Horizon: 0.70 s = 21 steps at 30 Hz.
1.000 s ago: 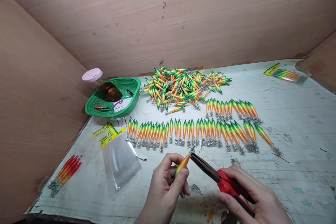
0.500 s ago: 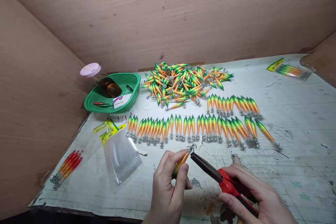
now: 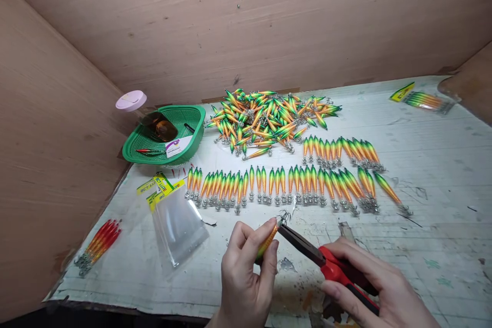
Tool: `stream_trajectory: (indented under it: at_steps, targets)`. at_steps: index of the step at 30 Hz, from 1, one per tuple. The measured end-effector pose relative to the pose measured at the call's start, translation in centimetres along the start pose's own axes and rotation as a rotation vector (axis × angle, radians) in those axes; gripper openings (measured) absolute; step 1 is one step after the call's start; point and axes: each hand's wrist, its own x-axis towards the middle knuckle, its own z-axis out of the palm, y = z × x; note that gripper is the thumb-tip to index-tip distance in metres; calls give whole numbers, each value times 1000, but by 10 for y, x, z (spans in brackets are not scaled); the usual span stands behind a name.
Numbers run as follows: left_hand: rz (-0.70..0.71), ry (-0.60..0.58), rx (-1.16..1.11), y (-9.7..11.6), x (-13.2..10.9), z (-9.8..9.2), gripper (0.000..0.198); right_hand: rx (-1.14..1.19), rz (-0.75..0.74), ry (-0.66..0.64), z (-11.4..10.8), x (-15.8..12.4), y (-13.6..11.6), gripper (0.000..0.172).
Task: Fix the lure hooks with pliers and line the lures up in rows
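Between thumb and fingers, my left hand (image 3: 246,271) pinches a green-and-orange fishing lure (image 3: 268,242), its hooked end pointing up and away from me. My right hand (image 3: 378,282) grips red-handled pliers (image 3: 303,244). The dark jaws meet the lure just below its crown of hooks; whether they clamp it I cannot tell. Beyond my hands lies a long row of similar lures (image 3: 271,184), hooks toward me. A shorter row (image 3: 334,152) sits behind on the right, and a heap of lures (image 3: 269,118) lies farther back.
A green basket (image 3: 192,149) at the back left holds a pink-lidded jar (image 3: 157,125). Clear packing bags (image 3: 179,230) with yellow headers lie left of my hands, near red-and-yellow lures (image 3: 100,243). A packed bag of lures (image 3: 425,100) lies far right. Wooden walls (image 3: 269,25) enclose the table.
The pliers' tip and the lure's hooked end have come together, with the lure turned slightly in my left hand. My right hand has barely moved.
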Motion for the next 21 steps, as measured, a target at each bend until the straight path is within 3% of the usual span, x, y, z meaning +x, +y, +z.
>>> stream_trajectory:
  at_steps: [6,12,17,21]
  targets:
    - [248,-129,94,-4,6,-8,53,-37,-55,-41,-11,2,2,24]
    - [259,-205,61,-9,7,-7,54,-123,-117,27,-17,5,5,25]
    - [112,-200,-76,-8,5,-4,35,-77,-99,27,-17,3,2,34]
    - [-272,-282,-333,-8,0,0,29,-51,-79,13,-15,1,5,29]
